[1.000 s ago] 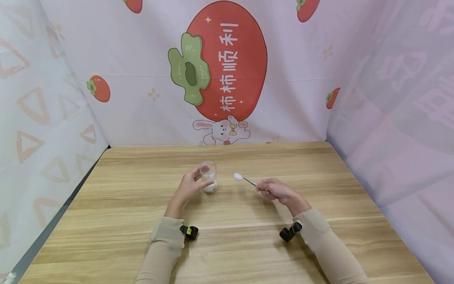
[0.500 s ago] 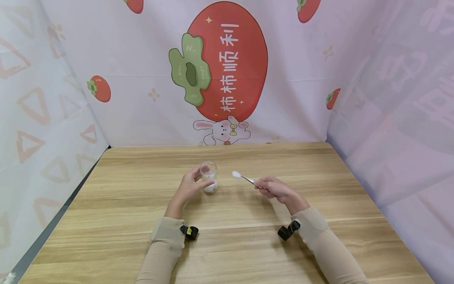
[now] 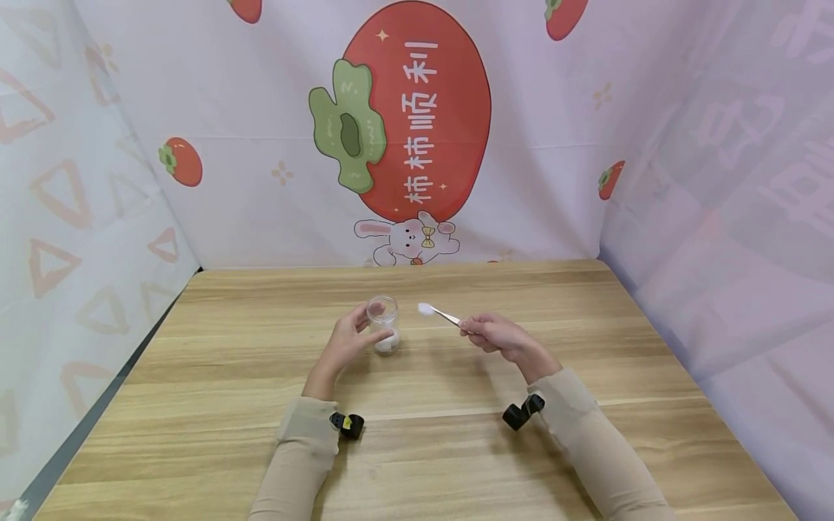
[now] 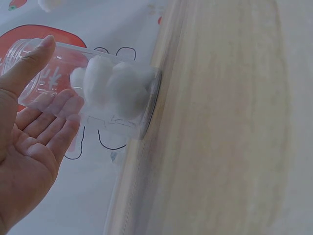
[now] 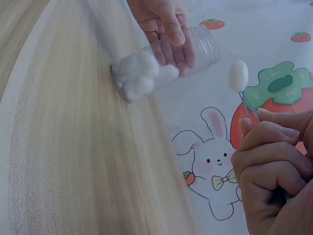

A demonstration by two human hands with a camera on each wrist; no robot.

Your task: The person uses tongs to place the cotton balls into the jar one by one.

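Note:
A clear, lidless jar (image 3: 384, 318) stands upright on the table with several white cotton balls (image 4: 115, 88) in its lower part. My left hand (image 3: 348, 339) holds the jar by its upper half, thumb on the near side and fingers round the far side. To the right, my right hand (image 3: 500, 336) pinches thin metal tweezers (image 3: 448, 317). Their tips grip one white cotton ball (image 5: 238, 76), raised above the table, beside the jar's mouth and a little apart from it. The fingers cover the rear of the tweezers.
The wooden table (image 3: 417, 449) reaches back to a printed cloth (image 3: 260, 210) with persimmons and a rabbit. Cloth walls also rise on the left and right. Each wrist carries a small black camera (image 3: 352, 427).
My right hand has moved up and left, bringing the tweezers and cotton ball closer to the jar's mouth. The left hand and the jar have stayed in place.

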